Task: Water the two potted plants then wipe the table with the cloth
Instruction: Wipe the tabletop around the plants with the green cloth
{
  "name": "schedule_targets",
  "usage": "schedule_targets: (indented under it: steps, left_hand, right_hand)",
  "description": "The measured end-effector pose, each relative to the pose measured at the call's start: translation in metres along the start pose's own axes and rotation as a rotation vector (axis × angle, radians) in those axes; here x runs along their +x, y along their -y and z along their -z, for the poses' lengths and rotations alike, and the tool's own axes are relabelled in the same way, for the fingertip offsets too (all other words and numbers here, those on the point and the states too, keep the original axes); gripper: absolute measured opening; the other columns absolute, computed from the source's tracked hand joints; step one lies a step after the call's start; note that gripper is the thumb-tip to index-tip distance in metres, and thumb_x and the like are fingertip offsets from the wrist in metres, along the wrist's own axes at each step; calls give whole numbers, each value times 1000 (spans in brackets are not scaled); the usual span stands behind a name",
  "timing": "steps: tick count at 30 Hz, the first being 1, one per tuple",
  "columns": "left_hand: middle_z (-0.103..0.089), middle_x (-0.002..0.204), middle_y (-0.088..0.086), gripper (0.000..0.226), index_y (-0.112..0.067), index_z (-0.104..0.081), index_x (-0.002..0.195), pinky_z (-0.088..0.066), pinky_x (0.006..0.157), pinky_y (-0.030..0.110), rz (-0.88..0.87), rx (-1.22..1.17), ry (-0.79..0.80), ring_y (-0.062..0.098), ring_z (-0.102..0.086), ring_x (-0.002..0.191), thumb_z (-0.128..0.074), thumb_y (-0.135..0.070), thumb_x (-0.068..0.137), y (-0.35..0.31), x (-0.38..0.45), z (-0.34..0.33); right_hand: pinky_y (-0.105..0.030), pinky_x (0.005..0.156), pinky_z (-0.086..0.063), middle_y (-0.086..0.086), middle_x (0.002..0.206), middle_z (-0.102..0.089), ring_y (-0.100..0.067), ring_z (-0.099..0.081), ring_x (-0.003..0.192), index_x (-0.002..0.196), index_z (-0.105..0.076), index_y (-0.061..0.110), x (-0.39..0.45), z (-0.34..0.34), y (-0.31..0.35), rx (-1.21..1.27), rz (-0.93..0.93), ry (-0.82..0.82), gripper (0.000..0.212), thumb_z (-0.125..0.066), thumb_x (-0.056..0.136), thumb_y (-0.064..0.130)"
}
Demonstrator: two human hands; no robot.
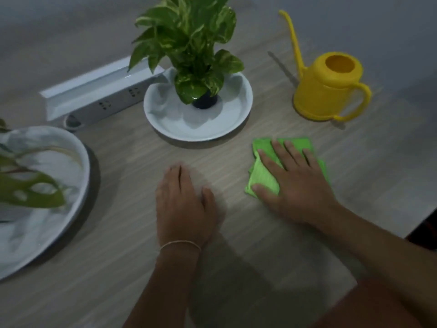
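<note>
The right hand lies flat on the green cloth, right of centre in the frame. Its fingers are straight and spread and press the fabric onto the wooden tabletop; no finger curls round an edge. The left hand rests palm down on the bare tabletop just left of the cloth, fingers extended and close together, holding nothing. A thin band circles the left wrist.

The cloth is folded into a compact pad. It appears soft, light and limp, probably microfibre. It will likely bunch or unfold if dragged by one corner, so keep the palm and all fingers spread over the middle of the pad and apply downward pressure. To lift it, pinch through all the folded layers at one edge.

The yellow watering can stands upright at the upper right, well apart from both hands, its thin spout pointing toward the top of the frame. Judged from this arrangement, watering is finished and wiping is the current step.

The first potted plant sits in a white dish at upper centre. The second plant occupies a larger dish at the left edge. Both dishes look rigid and breakable; wipe around them without striking the rims. A white power strip lies at the upper left, touching or just beside the first dish; keep any moisture away from it.
</note>
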State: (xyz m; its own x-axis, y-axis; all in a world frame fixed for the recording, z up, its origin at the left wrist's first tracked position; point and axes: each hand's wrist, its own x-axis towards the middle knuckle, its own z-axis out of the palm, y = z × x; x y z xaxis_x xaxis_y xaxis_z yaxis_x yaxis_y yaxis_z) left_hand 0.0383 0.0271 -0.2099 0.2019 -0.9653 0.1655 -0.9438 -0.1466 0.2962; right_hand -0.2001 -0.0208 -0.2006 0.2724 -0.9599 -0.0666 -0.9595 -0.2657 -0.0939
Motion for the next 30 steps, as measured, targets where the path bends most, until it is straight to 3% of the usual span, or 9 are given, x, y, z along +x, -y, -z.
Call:
schedule_targets:
  steps: [5, 10, 16, 18, 25, 30]
  left_hand:
    - [-44, 149, 18, 68, 0, -44, 143, -30, 116, 51, 28, -26, -5, 34, -36, 142, -47, -40, 88, -5, 2, 4]
    - [-46, 148, 16, 67, -1, -47, 142, -30, 116, 49, 53, -73, -30, 33, -37, 142, -50, -38, 86, -5, 1, 3]
    - [-53, 143, 16, 60, -1, -53, 137, -37, 114, 48, 42, -155, -54, 34, -47, 136, -48, -35, 89, 7, -11, 11]
    - [-56, 139, 17, 57, 1, -57, 133, -41, 110, 46, 12, -170, -87, 35, -52, 131, -49, -32, 87, 19, -25, 15]
    - [-55, 141, 17, 56, 2, -58, 133, -31, 111, 40, 16, -114, -86, 34, -53, 130, -45, -32, 90, 99, -80, 37]
    - [-53, 144, 14, 59, -1, -56, 136, -30, 110, 36, -74, -53, -46, 22, -41, 137, -46, -34, 88, 148, -112, 59]
  right_hand:
    - [-57, 125, -5, -3, 172, -8, -28, -5, 158, 161, -12, 36, 57, 3, 16, 7, 21, -11, 87, -16, 87, 81]
    - [-57, 126, -7, -4, 171, -10, -28, -7, 158, 162, -13, 34, 55, 4, 20, -12, 24, -14, 86, -13, 88, 80]
    - [-61, 122, -19, -8, 168, -24, -33, -21, 155, 159, -27, 29, 25, 0, 52, -5, 10, -49, 82, -18, 92, 75]
    - [-62, 121, -22, -9, 166, -28, -34, -25, 153, 158, -32, 28, 4, -4, 69, 2, 55, -52, 81, -22, 92, 74]
    - [-64, 117, -27, -10, 161, -38, -35, -33, 150, 153, -44, 27, -48, -15, 128, 0, 177, -52, 80, -39, 88, 73]
    - [-66, 114, -30, -11, 161, -39, -36, -35, 149, 153, -44, 28, -65, -16, 173, 23, 265, -33, 81, -44, 85, 74]
